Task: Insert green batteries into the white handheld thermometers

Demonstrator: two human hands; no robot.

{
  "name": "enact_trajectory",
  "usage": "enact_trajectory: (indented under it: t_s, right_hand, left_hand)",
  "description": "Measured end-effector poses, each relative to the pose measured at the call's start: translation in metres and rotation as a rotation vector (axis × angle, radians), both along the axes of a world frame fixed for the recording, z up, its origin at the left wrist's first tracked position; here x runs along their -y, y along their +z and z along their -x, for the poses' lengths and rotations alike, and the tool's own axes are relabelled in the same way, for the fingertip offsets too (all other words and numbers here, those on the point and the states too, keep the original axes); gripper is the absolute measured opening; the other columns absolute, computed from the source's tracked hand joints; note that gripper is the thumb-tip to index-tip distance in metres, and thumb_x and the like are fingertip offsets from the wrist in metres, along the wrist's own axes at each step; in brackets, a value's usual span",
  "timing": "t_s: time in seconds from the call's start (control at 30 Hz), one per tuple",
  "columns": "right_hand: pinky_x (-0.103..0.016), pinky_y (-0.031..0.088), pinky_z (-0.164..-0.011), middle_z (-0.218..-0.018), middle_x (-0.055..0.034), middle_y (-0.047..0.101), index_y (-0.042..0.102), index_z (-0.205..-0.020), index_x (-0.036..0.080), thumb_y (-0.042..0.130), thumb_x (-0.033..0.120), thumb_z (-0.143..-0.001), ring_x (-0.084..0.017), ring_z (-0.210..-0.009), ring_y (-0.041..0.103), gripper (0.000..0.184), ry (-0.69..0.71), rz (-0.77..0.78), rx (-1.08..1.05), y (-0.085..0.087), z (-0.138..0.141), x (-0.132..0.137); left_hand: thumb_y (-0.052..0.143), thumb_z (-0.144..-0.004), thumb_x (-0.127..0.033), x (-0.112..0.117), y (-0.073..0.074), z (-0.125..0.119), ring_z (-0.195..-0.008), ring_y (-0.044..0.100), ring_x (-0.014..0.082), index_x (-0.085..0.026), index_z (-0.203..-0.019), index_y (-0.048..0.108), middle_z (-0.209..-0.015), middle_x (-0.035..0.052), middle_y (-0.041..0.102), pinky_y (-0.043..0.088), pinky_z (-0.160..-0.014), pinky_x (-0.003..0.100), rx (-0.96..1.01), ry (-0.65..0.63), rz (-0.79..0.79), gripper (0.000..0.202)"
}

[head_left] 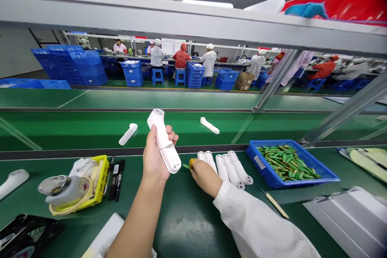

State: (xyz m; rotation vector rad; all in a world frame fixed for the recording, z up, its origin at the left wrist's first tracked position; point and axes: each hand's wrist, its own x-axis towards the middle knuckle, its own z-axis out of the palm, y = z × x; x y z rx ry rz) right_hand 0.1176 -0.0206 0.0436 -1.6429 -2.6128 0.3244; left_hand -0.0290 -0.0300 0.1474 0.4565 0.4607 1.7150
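Device clasped in left hand; right hand pinches slim green piece to its right. Likely loading step; next move probably calls for steady alignment.

Green tabletop before me, faintly glossy. On my left: yellow basket, black markers lined up just beside it. Ahead and right: white casings lying side by side, then the blue tray. Nearer me, a pale-handled tool; far right, a flat grey-white piece.
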Motion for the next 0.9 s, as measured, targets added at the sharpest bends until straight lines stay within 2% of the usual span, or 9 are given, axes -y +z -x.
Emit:
enact_trajectory:
  t_s: [0.07, 0.17, 0.23, 0.3, 0.43, 0.53, 0.6, 0.77, 0.9]
  right_hand:
    - [-0.027, 0.042, -0.063, -0.08, -0.0047, 0.064, 0.055, -0.093, 0.014, 0.045, 0.018, -0.091, -0.015, -0.068, 0.057, 0.011, -0.005, 0.069, -0.369, 0.026, -0.006, 0.002]
    - [-0.024, 0.039, -0.059, -0.072, 0.0002, 0.057, 0.05, -0.08, 0.019, 0.037, 0.025, -0.094, -0.011, -0.061, 0.049, 0.02, 0.023, 0.1, -0.843, 0.069, -0.009, 0.014]
    - [-0.024, 0.036, -0.057, -0.069, 0.0012, 0.052, 0.047, -0.075, 0.02, 0.034, 0.029, -0.095, -0.011, -0.06, 0.044, 0.025, 0.062, 0.063, -0.943, 0.089, -0.007, 0.027]
    - [-0.024, 0.032, -0.055, -0.065, 0.0024, 0.048, 0.046, -0.076, 0.02, 0.036, 0.03, -0.094, -0.011, -0.057, 0.042, 0.023, 0.108, 0.015, -0.908, 0.097, 0.0, 0.037]
    - [-0.025, 0.025, -0.053, -0.059, 0.0029, 0.044, 0.045, -0.07, 0.019, 0.042, 0.027, -0.09, -0.011, -0.053, 0.038, 0.022, 0.074, -0.133, -0.699, 0.088, 0.015, 0.045]
    - [-0.027, 0.023, -0.054, -0.059, 0.0017, 0.043, 0.042, -0.065, 0.018, 0.043, 0.029, -0.09, -0.011, -0.055, 0.037, 0.026, 0.043, -0.209, -0.691, 0.079, 0.02, 0.041]
    - [-0.026, 0.025, -0.055, -0.061, 0.0024, 0.043, 0.043, -0.068, 0.018, 0.047, 0.034, -0.09, -0.011, -0.057, 0.037, 0.027, 0.08, -0.066, -0.79, 0.077, 0.018, 0.036]
    - [-0.023, 0.039, -0.057, -0.068, 0.0032, 0.046, 0.047, -0.073, 0.018, 0.07, 0.045, -0.074, -0.01, -0.061, 0.045, 0.035, 0.133, 0.51, -1.271, 0.073, 0.013, 0.025]
    - [-0.025, 0.044, -0.059, -0.066, 0.0031, 0.048, 0.046, -0.071, 0.018, 0.07, 0.042, -0.075, -0.01, -0.061, 0.05, 0.034, 0.095, 0.604, -1.41, 0.068, 0.013, 0.021]
  left_hand:
    - [0.044, -0.09, -0.028, 0.001, 0.001, 0.001, -0.056, 0.045, 0.0071, -0.016, -0.079, 0.056, -0.071, 0.0002, 0.046, 0.045, -0.059, 0.02, 0.001, -0.009, -0.027, 0.02]
    - [0.042, -0.091, -0.027, 0.001, 0.002, 0.003, -0.056, 0.044, 0.0072, -0.016, -0.079, 0.056, -0.071, 0.0005, 0.046, 0.043, -0.057, 0.02, -0.006, -0.011, -0.041, 0.022]
    - [0.04, -0.092, -0.027, 0.001, 0.002, 0.003, -0.057, 0.043, 0.0073, -0.016, -0.078, 0.056, -0.071, 0.0007, 0.046, 0.044, -0.058, 0.019, -0.02, 0.002, -0.047, 0.024]
    - [0.041, -0.092, -0.028, 0.002, 0.001, 0.002, -0.058, 0.044, 0.0073, -0.015, -0.077, 0.057, -0.072, 0.0008, 0.046, 0.044, -0.059, 0.019, -0.045, 0.011, -0.061, 0.025]
    - [0.042, -0.092, -0.031, 0.004, -0.003, -0.002, -0.061, 0.045, 0.0079, -0.015, -0.077, 0.056, -0.074, 0.0009, 0.048, 0.043, -0.06, 0.018, -0.129, 0.012, -0.09, 0.026]
    - [0.043, -0.092, -0.032, 0.005, -0.004, -0.004, -0.063, 0.045, 0.0087, -0.015, -0.078, 0.056, -0.076, 0.0015, 0.049, 0.043, -0.062, 0.019, -0.208, 0.053, -0.109, 0.026]
    - [0.042, -0.093, -0.033, 0.006, -0.005, -0.005, -0.063, 0.044, 0.0086, -0.015, -0.075, 0.056, -0.073, 0.0012, 0.048, 0.042, -0.062, 0.019, -0.226, 0.037, -0.16, 0.029]
    - [0.04, -0.093, -0.037, 0.009, -0.005, -0.01, -0.057, 0.039, 0.0075, -0.013, -0.069, 0.059, -0.064, -0.0003, 0.042, 0.04, -0.057, 0.017, -0.166, -0.259, -0.249, 0.039]
    - [0.041, -0.093, -0.036, 0.007, -0.005, -0.015, -0.059, 0.041, 0.0073, -0.014, -0.069, 0.059, -0.065, -0.0006, 0.042, 0.042, -0.059, 0.017, -0.073, -0.282, -0.205, 0.038]
